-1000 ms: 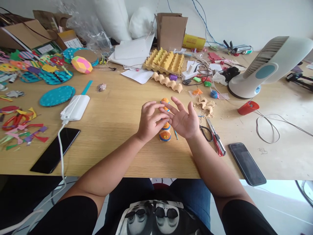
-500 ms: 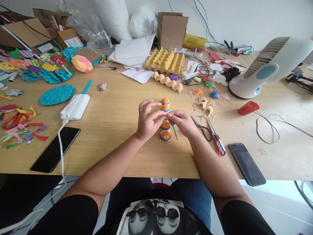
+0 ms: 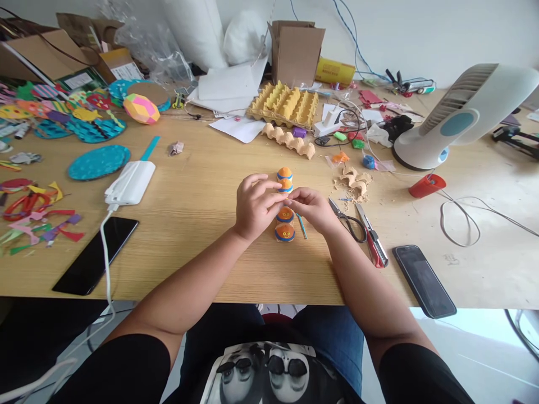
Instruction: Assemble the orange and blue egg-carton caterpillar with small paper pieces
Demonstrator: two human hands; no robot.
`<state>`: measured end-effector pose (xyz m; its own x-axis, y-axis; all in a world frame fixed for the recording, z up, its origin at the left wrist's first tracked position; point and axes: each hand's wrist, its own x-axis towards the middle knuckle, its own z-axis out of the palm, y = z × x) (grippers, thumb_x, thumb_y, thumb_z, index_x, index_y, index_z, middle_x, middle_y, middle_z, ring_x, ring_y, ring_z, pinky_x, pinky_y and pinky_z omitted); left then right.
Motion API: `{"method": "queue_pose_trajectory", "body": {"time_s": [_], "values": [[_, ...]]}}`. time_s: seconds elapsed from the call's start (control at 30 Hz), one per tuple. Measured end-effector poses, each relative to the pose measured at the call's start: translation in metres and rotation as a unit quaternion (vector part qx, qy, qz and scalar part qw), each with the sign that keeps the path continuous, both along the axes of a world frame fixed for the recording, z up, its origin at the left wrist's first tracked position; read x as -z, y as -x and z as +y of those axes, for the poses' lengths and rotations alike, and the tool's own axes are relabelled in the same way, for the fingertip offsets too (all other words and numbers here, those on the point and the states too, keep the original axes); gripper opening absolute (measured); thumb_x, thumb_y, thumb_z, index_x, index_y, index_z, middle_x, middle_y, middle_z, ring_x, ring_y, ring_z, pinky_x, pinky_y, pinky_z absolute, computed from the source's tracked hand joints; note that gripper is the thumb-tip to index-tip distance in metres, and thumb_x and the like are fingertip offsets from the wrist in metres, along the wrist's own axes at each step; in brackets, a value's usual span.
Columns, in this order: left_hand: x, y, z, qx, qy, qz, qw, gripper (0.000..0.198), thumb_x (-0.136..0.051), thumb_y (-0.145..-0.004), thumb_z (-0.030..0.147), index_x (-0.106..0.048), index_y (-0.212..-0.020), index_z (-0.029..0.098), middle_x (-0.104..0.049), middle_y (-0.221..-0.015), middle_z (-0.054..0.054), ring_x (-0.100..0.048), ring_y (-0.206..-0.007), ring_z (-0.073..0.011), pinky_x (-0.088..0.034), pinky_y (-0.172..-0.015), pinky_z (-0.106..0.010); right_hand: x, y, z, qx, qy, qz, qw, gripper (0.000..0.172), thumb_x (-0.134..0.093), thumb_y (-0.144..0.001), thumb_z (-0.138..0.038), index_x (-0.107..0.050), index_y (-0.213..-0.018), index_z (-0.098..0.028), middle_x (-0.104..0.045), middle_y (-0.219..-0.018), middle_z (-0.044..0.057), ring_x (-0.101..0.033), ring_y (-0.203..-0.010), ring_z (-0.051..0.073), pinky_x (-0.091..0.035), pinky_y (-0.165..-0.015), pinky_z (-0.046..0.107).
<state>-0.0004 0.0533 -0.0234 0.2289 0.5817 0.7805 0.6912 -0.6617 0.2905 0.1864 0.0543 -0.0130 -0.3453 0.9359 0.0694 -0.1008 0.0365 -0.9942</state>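
Observation:
My left hand (image 3: 257, 205) and my right hand (image 3: 312, 207) meet at the fingertips above a row of orange bumps with blue bands (image 3: 285, 232), which looks cut from an egg carton. The nearest bumps carry small yellow faces. Thumb and forefinger of each hand are pinched together; whatever sits between them is too small to make out. The left hand's other fingers are loosely curled and hide part of the row. A thin blue stick (image 3: 302, 226) lies on the table just beside the row, under my right hand.
To the right lie scissors (image 3: 348, 220), a red box cutter (image 3: 372, 238) and a phone (image 3: 424, 281). A white fan (image 3: 463, 118) stands behind them. Further back is a yellow egg tray (image 3: 284, 105). At left are a power bank (image 3: 130, 184), another phone (image 3: 95, 258) and paper scraps (image 3: 42, 227).
Both hands stay pinched together over the row, with only slight finger movement. The left hand has shifted a touch to the left. Nothing else has visibly moved.

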Motion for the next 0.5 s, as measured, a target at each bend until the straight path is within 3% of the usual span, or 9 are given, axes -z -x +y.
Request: {"method": "queue_pose_trajectory", "body": {"time_s": [0.17, 0.37, 0.5], "values": [[0.001, 0.001, -0.001, 0.006, -0.029, 0.042, 0.999, 0.008, -0.073, -0.089, 0.034, -0.076, -0.097, 0.032, -0.073, -0.108, -0.001, -0.054, -0.121, -0.0264, -0.046, -0.104, -0.046, 0.0, -0.002, 0.001, -0.002, 0.055, 0.02, 0.998, 0.032, -0.083, -0.07, -0.043, -0.063, -0.075, -0.018, -0.054, -0.061, -0.005, -0.04, -0.053, 0.007, -0.03, -0.051, 0.023], [0.001, 0.001, 0.001, -0.012, 0.003, 0.001, 1.0, 0.018, -0.071, -0.09, 0.036, -0.073, -0.106, 0.03, -0.069, -0.112, -0.005, -0.051, -0.122, -0.0274, -0.043, -0.109, -0.048, 0.002, -0.006, 0.008, 0.102, 0.094, 0.034, 0.99, 0.026, -0.071, -0.074, -0.04, -0.054, -0.074, -0.021, -0.048, -0.06, -0.006, -0.035, -0.05, 0.008, -0.021, -0.047, 0.023], [0.003, 0.004, 0.006, -0.047, 0.008, -0.059, 0.997, 0.017, -0.067, -0.093, 0.033, -0.072, -0.108, 0.028, -0.066, -0.111, -0.007, -0.053, -0.117, -0.0257, -0.043, -0.108, -0.047, 0.003, -0.007, 0.011, 0.12, 0.066, 0.025, 0.99, 0.042, -0.065, -0.079, -0.05, -0.043, -0.059, -0.021, -0.042, -0.055, -0.004, -0.028, -0.048, 0.008, -0.016, -0.046, 0.025]]}}
